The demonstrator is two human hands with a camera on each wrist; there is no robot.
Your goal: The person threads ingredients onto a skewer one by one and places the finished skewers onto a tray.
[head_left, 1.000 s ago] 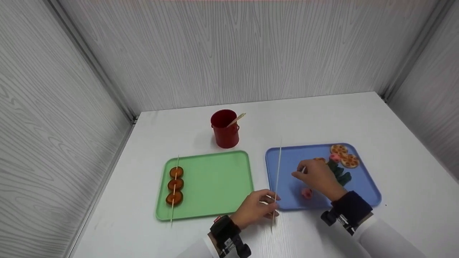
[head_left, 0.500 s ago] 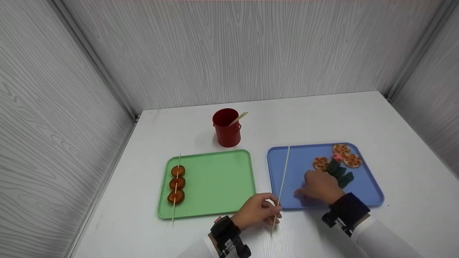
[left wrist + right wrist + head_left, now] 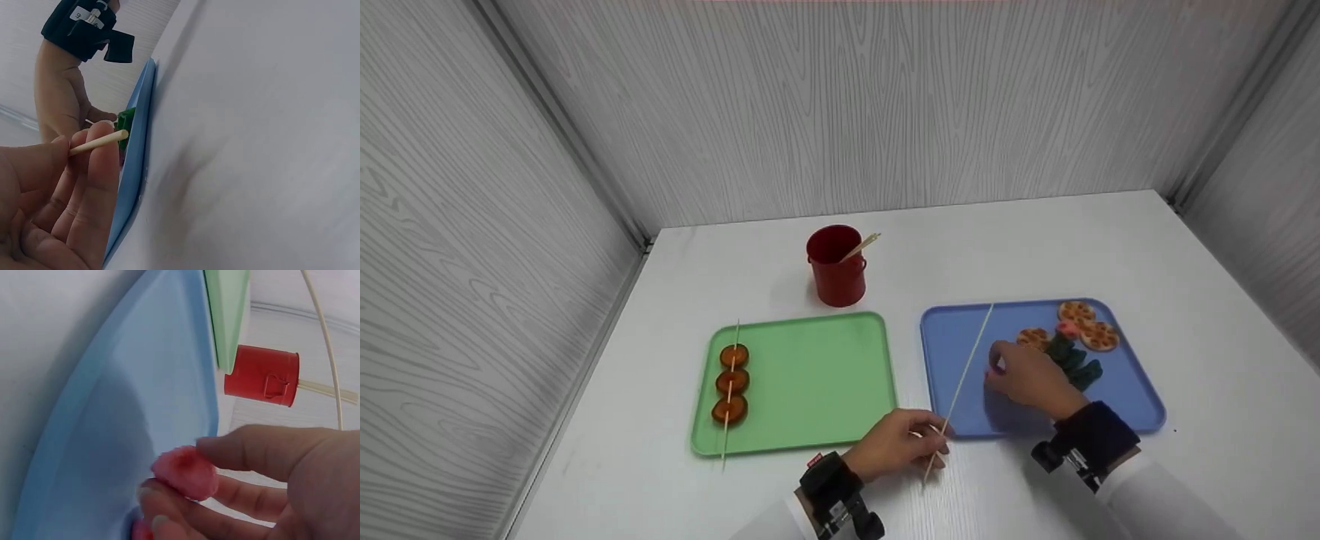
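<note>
In the head view my left hand (image 3: 901,442) pinches a thin wooden skewer (image 3: 971,358) near its lower end. The skewer slants up and right across the blue tray (image 3: 941,337). Its blunt end (image 3: 115,138) pokes out past the fingers in the left wrist view. My right hand (image 3: 1029,379), over the blue tray, pinches a soft-looking pink food piece (image 3: 185,472) between thumb and fingers. A second pink piece (image 3: 142,530) shows partly behind those fingers. Dark green pieces (image 3: 1072,361), round waffle-like slices (image 3: 1099,337) and a pink piece (image 3: 1067,328) lie on the tray's right side.
Left of the blue tray lies a green tray (image 3: 817,375). Three brown-orange round slices (image 3: 730,382) on a skewer rest along its left side. Behind the trays stands a red bucket (image 3: 838,277) with several skewers (image 3: 862,246) leaning in it. Wood-grain panels (image 3: 847,112) enclose the table.
My right hand went down to the pink piece at the blue tray's front and came up with it. The skewer's far end has swung right in my left hand.
</note>
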